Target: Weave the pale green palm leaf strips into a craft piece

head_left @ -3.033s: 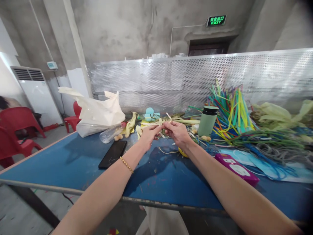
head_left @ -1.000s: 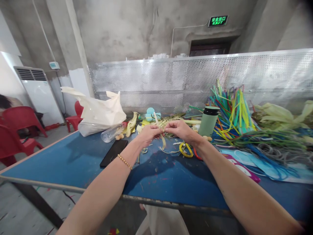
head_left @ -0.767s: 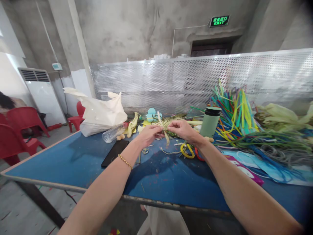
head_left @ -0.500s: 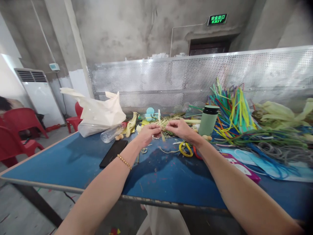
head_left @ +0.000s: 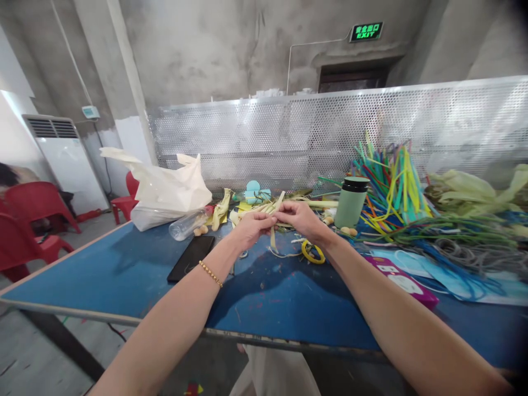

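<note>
Over the blue table, my left hand pinches a pale yellow-green strip between thumb and fingers. My right hand is closed on the same strip, its fingertips touching those of my left hand. One end of the strip rises above the fingers and another hangs below them. Behind both hands lies a heap of pale husk strips. A yellow ring rests on the table below my right hand.
Left of my hands are a black phone, a clear bottle and a white bag. To the right stand a green cup, colourful strips, tangled cords and a purple box.
My hands have come together so their fingertips meet. The strip's upper end now leans to the right instead of standing upright.
</note>
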{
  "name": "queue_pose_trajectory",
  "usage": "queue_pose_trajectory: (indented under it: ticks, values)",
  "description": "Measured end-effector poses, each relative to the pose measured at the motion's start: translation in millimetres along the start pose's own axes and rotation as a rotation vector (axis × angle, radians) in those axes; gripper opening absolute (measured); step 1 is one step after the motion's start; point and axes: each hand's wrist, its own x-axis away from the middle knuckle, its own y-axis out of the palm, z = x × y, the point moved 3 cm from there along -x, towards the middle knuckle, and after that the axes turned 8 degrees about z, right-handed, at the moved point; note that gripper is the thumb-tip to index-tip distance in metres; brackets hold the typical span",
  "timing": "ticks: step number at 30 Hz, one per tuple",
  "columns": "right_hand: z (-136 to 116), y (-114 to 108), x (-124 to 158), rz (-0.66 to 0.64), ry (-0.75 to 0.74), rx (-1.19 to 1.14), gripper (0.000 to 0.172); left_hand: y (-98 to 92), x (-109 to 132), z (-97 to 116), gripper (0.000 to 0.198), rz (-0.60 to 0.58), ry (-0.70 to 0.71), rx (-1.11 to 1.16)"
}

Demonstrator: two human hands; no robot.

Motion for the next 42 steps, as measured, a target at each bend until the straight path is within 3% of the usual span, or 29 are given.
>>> queue_pose_trajectory:
  ticks: [9,29,33,37,42]
  values:
    - [4,5,0,0.05,0.025,-0.034,0.032,3.0,1,-5,0.02,0.064,-0.025,0.032]
    - [1,7,3,0.104,0.026,-0.038,0.022,4.2,-3,-10,0.021,0.032,0.019,-0.027]
    - [3,7,3,0.048,0.036,-0.053,0.022,2.9,-1,-9,0.026,0.014,-0.019,-0.098]
    - [2,6,2,-0.044,0.051,-0.076,0.028,-0.4,1,-1,0.036,-0.106,-0.049,-0.121]
    - [-7,4,3,-0.064,0.006,-0.011,0.029,-5.4,6,8,0.029,-0.105,-0.076,-0.21]
